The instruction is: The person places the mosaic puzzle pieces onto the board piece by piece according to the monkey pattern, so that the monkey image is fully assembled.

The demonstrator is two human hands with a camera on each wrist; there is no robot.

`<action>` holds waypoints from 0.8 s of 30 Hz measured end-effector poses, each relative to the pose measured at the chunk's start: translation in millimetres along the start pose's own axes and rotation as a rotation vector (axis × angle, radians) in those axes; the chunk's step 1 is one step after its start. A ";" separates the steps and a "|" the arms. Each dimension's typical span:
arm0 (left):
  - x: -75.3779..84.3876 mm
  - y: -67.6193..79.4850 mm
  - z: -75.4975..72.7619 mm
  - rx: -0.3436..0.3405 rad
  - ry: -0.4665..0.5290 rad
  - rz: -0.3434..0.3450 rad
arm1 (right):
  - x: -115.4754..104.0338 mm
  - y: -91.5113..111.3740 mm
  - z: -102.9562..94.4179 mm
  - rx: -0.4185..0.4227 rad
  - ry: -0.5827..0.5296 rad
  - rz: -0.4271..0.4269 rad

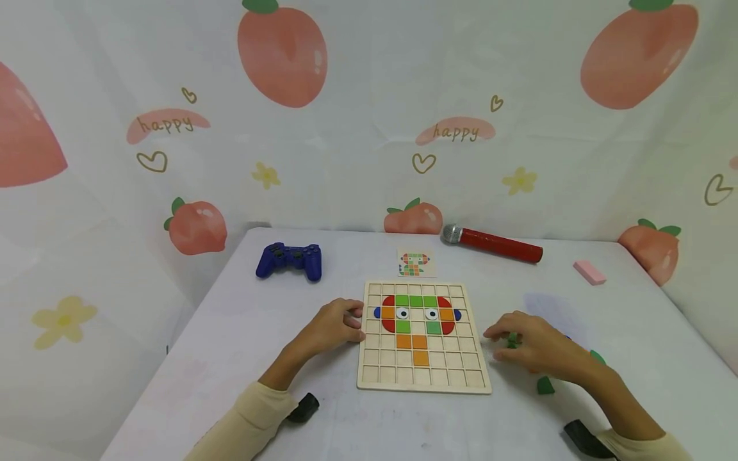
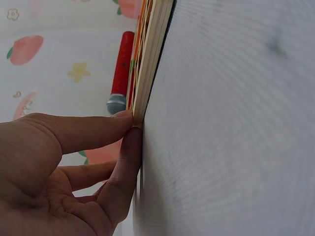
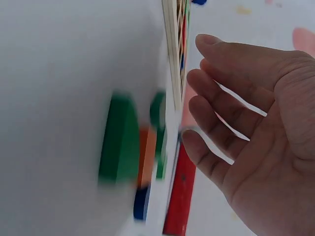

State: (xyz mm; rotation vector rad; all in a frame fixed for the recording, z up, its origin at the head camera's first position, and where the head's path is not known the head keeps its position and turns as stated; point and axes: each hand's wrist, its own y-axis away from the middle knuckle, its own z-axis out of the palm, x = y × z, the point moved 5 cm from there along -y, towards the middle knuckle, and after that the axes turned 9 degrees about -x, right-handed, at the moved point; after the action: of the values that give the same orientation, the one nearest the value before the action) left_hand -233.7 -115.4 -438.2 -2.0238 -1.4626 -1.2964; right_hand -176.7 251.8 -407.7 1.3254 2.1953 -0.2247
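In the head view, a pale wooden grid board (image 1: 423,374) lies on the table, bearing red, green, orange and blue pieces and two eye tiles (image 1: 431,314). My left hand (image 1: 331,328) is at the board's left edge. Its thumb and a finger touch the rim (image 2: 147,73) with a gap between them in the head view. My right hand (image 1: 539,342) hovers just right of the board with loosely bent fingers and nothing between them. Below it lie loose pieces, among them a green block (image 3: 118,140), an orange block (image 3: 145,155) and a dark blue block (image 3: 141,202).
Behind the board lies a small pattern card (image 1: 416,263). A blue game controller (image 1: 289,259) is at the back left, a red microphone (image 1: 492,243) at the back right, and a pink block (image 1: 589,272) farther right. A fruit-printed cloth (image 1: 346,153) hangs behind.
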 end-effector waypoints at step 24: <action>-0.1 -0.3 -0.7 -0.004 -0.006 0.000 | 104.5 70.5 -37.2 0.071 0.043 0.314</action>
State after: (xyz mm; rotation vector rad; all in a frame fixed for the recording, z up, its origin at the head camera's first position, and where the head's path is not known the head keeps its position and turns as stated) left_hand -234.3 -115.8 -438.0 -2.0313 -1.4643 -1.2956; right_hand -167.4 381.9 -423.6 1.7044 1.9926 -0.1554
